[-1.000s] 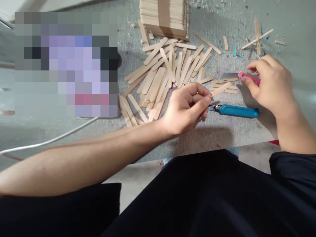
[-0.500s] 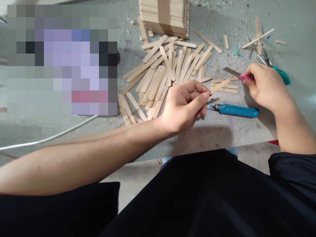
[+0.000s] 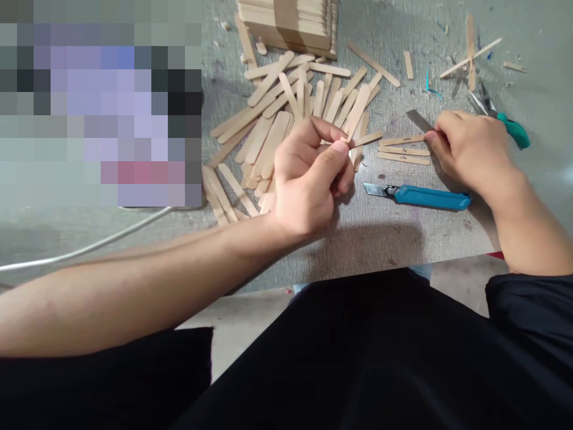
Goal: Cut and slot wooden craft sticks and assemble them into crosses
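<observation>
My left hand (image 3: 308, 179) is closed in a pinch at the edge of a loose pile of wooden craft sticks (image 3: 277, 119), thumb and forefinger on a wooden stick (image 3: 358, 113) that points up and right. My right hand (image 3: 470, 149) is closed around a small knife; only its grey blade (image 3: 417, 118) shows, pointing up and left. Its fingertips rest at the end of three cut sticks (image 3: 403, 149) lying side by side on the grey mat (image 3: 380, 239).
A blue utility knife (image 3: 421, 197) lies between my hands near the mat's front edge. Green-handled pliers (image 3: 510, 128) lie behind my right hand. A banded stack of sticks (image 3: 286, 24) stands at the back, crossed sticks (image 3: 470, 54) at back right. A white cable (image 3: 89, 245) runs left.
My left hand has moved left and back toward the pile with its stick. My right hand has come down onto the cut sticks, and the knife's pink handle is now hidden in it.
</observation>
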### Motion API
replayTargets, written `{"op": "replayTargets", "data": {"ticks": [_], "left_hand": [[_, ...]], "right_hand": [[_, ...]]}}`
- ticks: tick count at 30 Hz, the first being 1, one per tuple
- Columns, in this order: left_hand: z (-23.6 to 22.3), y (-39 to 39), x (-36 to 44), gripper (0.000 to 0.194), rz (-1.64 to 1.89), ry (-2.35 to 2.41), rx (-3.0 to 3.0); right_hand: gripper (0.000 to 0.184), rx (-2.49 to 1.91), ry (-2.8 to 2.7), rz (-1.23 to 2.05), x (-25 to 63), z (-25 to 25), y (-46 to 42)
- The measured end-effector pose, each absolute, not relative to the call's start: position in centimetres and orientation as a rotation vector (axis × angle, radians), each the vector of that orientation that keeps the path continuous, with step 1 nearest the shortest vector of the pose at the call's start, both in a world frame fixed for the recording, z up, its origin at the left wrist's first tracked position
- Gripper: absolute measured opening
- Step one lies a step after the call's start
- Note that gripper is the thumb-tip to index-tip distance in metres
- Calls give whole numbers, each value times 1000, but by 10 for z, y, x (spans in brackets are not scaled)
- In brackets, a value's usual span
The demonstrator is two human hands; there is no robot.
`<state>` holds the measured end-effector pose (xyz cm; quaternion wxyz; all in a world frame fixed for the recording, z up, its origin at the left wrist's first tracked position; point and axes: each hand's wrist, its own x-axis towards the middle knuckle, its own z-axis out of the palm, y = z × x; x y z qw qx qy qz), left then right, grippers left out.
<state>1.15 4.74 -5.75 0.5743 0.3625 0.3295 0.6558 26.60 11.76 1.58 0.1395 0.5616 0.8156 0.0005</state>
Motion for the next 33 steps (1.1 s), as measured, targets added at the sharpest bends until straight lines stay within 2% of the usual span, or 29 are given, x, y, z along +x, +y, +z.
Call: {"op": "replayTargets", "data": {"ticks": [4,6,9,10,12,17,21,26,29,33], "left_hand": [[-45,40,8,45,1302,805,946],[-37,36,6,51,1189,795,991],[-27,32,2,54,1010,799,1015],[-24,32,1,55,974,790,1014],[-20,33,-1,54,897,763,1028],[-18,43,-3,54,813,647,1044],[-19,49,-3,50,780,517,1069],[-19,45,-4,51,735,517,1055],[-22,39,-3,49,755,606,955],[-32,35,0,43,869,712,886]], "right_hand": [[28,1798,2593,-136,271,21,111],[19,1896,2788,-604,272,25,103],[33,1708,2550,-1732,267,31,91],[38,1614,2372,-1959,264,33,88],[46,1516,2121,-2119,256,37,81],[58,1442,2056,-2199,243,46,68],[52,1344,2022,-2290,242,44,63],[41,1348,2254,-2230,242,33,58],[35,1584,2549,-1956,242,26,55],[37,2055,2857,-1239,245,23,56]]}}
